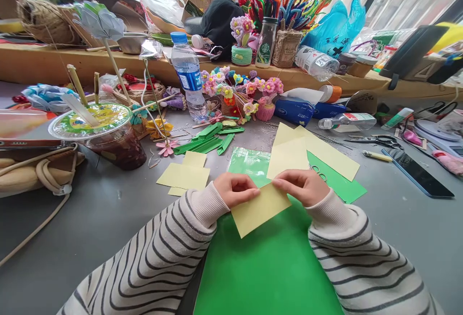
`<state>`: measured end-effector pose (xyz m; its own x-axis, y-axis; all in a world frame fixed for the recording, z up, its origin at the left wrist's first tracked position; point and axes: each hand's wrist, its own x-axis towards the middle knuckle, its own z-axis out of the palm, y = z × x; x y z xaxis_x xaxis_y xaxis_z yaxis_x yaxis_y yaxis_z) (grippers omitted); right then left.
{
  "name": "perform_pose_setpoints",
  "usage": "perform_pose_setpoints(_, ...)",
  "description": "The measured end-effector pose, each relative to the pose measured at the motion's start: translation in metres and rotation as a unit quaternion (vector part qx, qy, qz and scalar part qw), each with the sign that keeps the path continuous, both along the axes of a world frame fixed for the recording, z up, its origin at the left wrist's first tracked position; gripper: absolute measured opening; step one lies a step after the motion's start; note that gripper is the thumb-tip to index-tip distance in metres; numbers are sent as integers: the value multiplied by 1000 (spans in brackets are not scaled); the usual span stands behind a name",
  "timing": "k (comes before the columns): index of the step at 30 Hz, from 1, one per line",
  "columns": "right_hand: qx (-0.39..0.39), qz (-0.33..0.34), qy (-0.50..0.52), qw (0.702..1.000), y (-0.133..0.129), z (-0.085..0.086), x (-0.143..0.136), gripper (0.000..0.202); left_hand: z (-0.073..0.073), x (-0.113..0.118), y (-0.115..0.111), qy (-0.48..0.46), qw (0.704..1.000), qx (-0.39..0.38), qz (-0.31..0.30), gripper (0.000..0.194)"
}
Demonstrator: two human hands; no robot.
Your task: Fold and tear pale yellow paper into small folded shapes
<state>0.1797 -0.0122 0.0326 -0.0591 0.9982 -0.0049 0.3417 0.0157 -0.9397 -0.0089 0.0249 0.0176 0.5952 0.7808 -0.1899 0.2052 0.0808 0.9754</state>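
Between my two hands is a tilted rectangle of pale yellow paper (262, 211), above a large green sheet (267, 267). My left hand (237, 189) pinches its upper left edge, and my right hand (302, 187) pinches the upper right one. Just behind my right hand, larger yellow sheets (289, 153) overlap on a smaller green sheet (352, 189). The handle loops of small scissors (318, 172) show beside them. Left of my left hand lie several cut yellow pieces (183, 176). Folded green paper strips (206, 141) are heaped behind those.
A lidded drink cup (119, 146) stands at the left, near a water bottle (188, 81). Crocheted flowers (235, 88) and a blue tissue pack (294, 110) sit at the back. Black scissors (379, 140) and a phone (415, 172) lie at the right. A crowded wooden ledge (152, 70) runs behind.
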Motion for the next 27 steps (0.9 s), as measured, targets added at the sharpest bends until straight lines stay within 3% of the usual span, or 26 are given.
perform_pose_setpoints(15, -12, -92, -4, 996, 5, 4, 25, 25, 15, -10, 11, -48, 995, -42, 74, 18)
perform_pose_setpoints(19, -12, -131, 7, 991, 5, 4, 31, 22, 16, -14, 10, -43, 991, 34, 125, 18)
perform_pose_setpoints(22, -11, -91, -9, 996, 4, 3, 24, 22, 16, -9, 5, -26, 976, 159, 149, 17)
perform_pose_setpoints(25, 2, -38, -12, 999, 2, 2, 11, 21, 13, -2, -1, 23, 964, 253, 82, 23)
perform_pose_setpoints(27, 1, -22, 0, 1000, 2, 1, 6, 20, 10, 2, -3, 71, 965, 252, 36, 24)
